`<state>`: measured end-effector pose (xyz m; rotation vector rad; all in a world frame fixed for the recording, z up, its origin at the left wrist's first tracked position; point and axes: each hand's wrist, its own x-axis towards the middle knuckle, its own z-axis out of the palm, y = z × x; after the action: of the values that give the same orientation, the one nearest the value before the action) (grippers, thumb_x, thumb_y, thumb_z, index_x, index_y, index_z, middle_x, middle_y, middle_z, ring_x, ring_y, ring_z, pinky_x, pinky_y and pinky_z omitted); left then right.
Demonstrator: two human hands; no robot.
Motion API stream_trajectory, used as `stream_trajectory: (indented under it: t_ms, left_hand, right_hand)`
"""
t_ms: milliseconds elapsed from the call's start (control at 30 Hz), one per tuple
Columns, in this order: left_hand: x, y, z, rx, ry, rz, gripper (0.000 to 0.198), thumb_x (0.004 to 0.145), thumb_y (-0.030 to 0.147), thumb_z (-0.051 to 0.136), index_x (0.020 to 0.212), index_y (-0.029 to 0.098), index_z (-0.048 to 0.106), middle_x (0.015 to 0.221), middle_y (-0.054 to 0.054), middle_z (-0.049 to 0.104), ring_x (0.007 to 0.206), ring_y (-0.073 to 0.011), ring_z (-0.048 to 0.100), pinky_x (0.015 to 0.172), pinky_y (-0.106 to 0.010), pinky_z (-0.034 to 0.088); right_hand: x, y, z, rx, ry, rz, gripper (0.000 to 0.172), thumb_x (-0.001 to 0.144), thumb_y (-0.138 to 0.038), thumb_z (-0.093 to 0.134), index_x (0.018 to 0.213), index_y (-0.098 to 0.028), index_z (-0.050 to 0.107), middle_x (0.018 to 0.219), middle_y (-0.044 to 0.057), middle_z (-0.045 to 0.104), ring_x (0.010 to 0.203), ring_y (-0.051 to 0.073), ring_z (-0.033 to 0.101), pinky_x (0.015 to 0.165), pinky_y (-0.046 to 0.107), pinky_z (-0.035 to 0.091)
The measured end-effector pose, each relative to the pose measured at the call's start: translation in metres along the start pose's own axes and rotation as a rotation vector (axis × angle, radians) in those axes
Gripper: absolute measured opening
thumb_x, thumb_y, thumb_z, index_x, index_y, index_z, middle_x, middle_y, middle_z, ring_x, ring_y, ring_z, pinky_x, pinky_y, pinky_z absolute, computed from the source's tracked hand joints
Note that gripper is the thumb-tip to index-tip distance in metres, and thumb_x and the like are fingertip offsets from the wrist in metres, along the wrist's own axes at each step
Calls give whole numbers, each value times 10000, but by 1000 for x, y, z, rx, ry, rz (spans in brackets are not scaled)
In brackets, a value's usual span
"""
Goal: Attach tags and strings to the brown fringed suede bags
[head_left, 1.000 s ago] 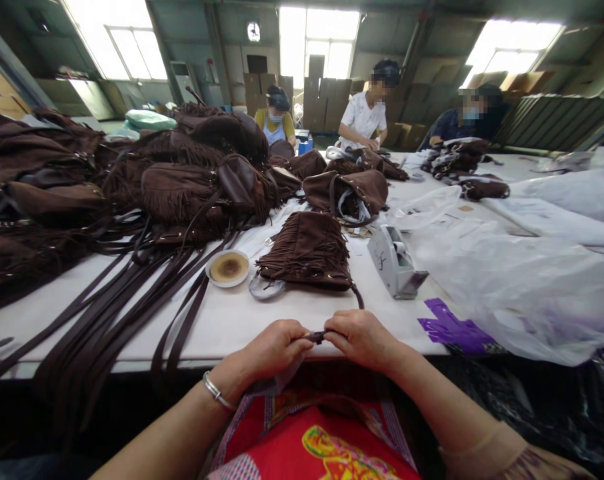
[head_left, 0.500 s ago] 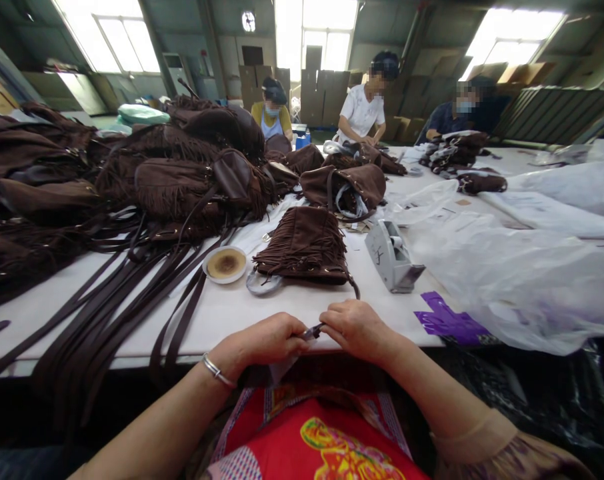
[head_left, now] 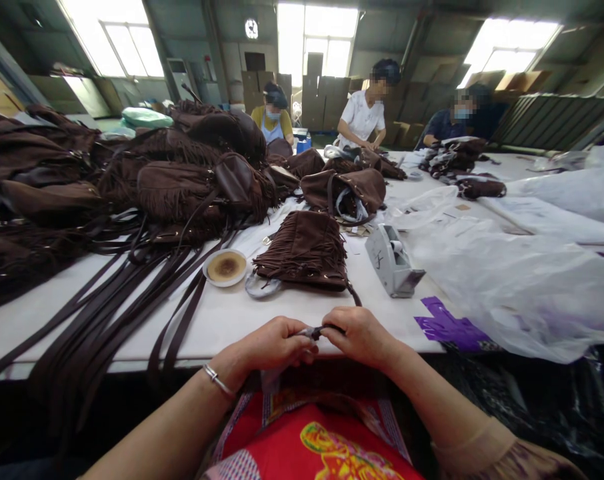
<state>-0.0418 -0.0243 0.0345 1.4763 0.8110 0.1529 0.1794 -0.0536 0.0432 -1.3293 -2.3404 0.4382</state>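
Observation:
At the table's near edge, my left hand (head_left: 277, 343) and my right hand (head_left: 359, 335) face each other, fingers closed. Between them runs a short piece of dark strap (head_left: 329, 328), pinched by my right hand. A thin, pale, see-through wrapping (head_left: 308, 332) sits around the strap's left part, where my left thumb and fingers grip it. My fingers hide most of both. Just beyond lies a brown fringed bag (head_left: 302, 250) with a dark strap running from its right corner toward my right hand. A clear-wrapped loop (head_left: 263, 285) shows at the bag's left corner.
Left of the bag stands a round dish (head_left: 225, 268) with a tan, dark-centred filling. A grey tape dispenser (head_left: 392, 261) stands to the right, near purple tape (head_left: 452, 325) and plastic sheeting (head_left: 512, 287). Brown bags (head_left: 177, 190) are piled left, their straps hanging over the edge. Several co-workers sit or stand opposite.
My left fingers have shifted along the wrapping and curled in closer around it. The wrapping's loose end below them shows less. The whole view has dropped slightly; the bag has stayed put.

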Motion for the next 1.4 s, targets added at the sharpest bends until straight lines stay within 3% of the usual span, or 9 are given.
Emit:
stream_trajectory:
  t_ms: [300, 500, 567, 700, 767, 900, 1067, 1233, 1400]
  left_hand:
    - [-7, 2, -6, -152, -80, -56, 327, 834, 444, 611, 976, 153, 653, 845, -76, 729, 678, -152, 670, 605, -239, 501]
    - [0, 1, -2, -222, -151, -53, 373, 804, 438, 643, 1044, 152, 661, 1005, -114, 713, 765, -180, 692, 657, -278, 524]
    - [0, 2, -1, -172, -109, -31, 364, 808, 409, 628, 1067, 153, 655, 943, -90, 714, 758, -177, 680, 663, -275, 516]
    - [-3, 4, -1, 84, 154, 82, 306, 796, 361, 636, 1021, 155, 657, 893, -51, 700, 794, -167, 624, 707, -257, 486]
    - [-5, 4, 0, 124, 222, 116, 291, 845, 406, 582, 966, 150, 649, 885, -55, 692, 786, -162, 605, 699, -250, 473]
    - [-9, 1, -2, 68, 196, 50, 445, 919, 536, 435, 851, 139, 624, 754, -39, 655, 642, -136, 549, 578, -230, 416]
    - [-15, -2, -12, 137, 104, -9, 479, 858, 576, 525, 758, 130, 667, 658, -4, 620, 554, -105, 464, 514, -217, 337]
    - [-9, 2, -4, -92, 19, -63, 464, 841, 576, 540, 866, 132, 674, 737, -46, 689, 603, -135, 577, 563, -229, 430]
    - [1, 7, 10, -125, 61, -47, 451, 831, 571, 543, 843, 136, 661, 717, -51, 685, 634, -157, 616, 601, -265, 483]
  right_hand:
    - [2, -1, 7, -12, 48, -26, 131, 885, -231, 584, 793, -183, 664, 751, 25, 659, 702, 137, 597, 660, 237, 401]
    - [2, -7, 4, 88, -48, -1, 118, 876, -213, 589, 845, -192, 701, 760, 15, 688, 692, 131, 613, 662, 227, 417]
    - [2, -6, 3, 113, -53, 11, 128, 879, -216, 586, 841, -189, 705, 754, 18, 690, 694, 132, 616, 663, 226, 423]
    - [2, -1, 3, 135, 0, 39, 138, 887, -215, 576, 825, -182, 695, 766, 24, 692, 715, 135, 620, 676, 228, 430]
    - [2, 1, 5, 135, 21, 53, 137, 886, -210, 577, 812, -181, 689, 764, 22, 690, 715, 134, 618, 677, 228, 429]
    - [2, 0, 6, 109, 10, 46, 127, 875, -210, 591, 805, -182, 694, 751, 18, 685, 703, 132, 613, 668, 228, 422]
    - [3, -7, 5, 63, -8, 40, 131, 874, -216, 597, 796, -182, 697, 745, 21, 690, 684, 132, 609, 652, 231, 411]
    - [3, -11, 10, 39, -19, 37, 130, 877, -226, 592, 808, -189, 696, 764, 23, 699, 703, 136, 618, 667, 232, 415]
    - [-2, -7, 14, 28, -38, 48, 136, 887, -222, 583, 813, -192, 694, 765, 22, 699, 718, 145, 626, 667, 239, 419]
